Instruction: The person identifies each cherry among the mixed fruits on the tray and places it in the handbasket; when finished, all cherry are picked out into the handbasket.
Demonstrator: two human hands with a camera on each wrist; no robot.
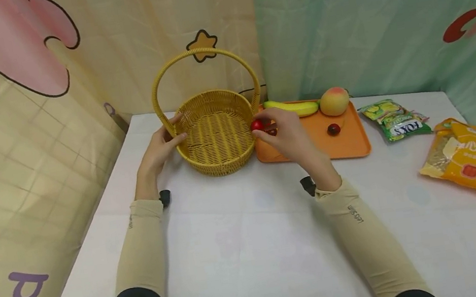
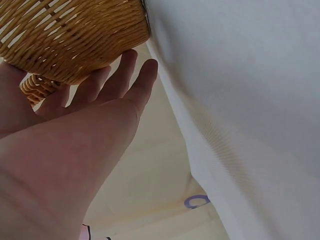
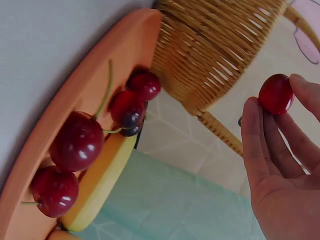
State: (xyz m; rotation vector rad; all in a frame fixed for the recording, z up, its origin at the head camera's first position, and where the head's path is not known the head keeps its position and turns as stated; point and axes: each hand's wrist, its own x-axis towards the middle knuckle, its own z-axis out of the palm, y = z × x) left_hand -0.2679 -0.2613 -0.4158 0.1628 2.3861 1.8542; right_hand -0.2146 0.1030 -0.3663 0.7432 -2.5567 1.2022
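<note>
A yellow wicker basket (image 1: 222, 167) with a tall hoop handle stands toward the back of the white table. My left hand (image 1: 158, 149) holds its left side near the handle's foot, thumb over the rim and fingers outside. In the left wrist view those fingers lie along the woven wall (image 2: 75, 45). Between thumb and fingertips, my right hand (image 1: 286, 128) pinches a dark red cherry (image 3: 276, 95) by the basket's right rim. Beside the basket, an orange tray (image 1: 355, 144) carries several cherries (image 3: 77, 141), a banana (image 1: 296, 108) and a peach (image 1: 334, 101). My right hand hides part of the tray.
To the tray's right lie green snack packets (image 1: 397, 119), one marked FOX'S. Farther right is an orange and clear bag (image 1: 465, 158) of grain-like food. Printed curtains (image 1: 362, 22) hang close behind the table and along its sides.
</note>
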